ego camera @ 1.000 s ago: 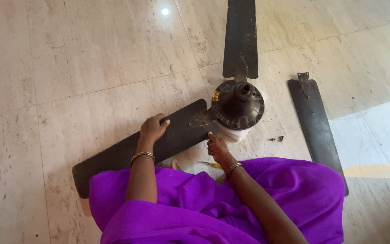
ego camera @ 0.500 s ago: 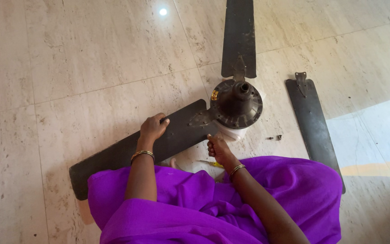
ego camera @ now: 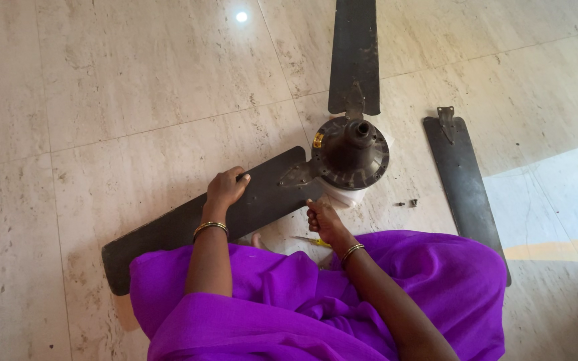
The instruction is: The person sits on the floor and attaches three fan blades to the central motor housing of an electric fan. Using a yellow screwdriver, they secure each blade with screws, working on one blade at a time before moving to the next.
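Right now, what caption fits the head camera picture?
Left hand pressing a dark metal ceiling-fan blade, right hand beside the round dark motor hub.
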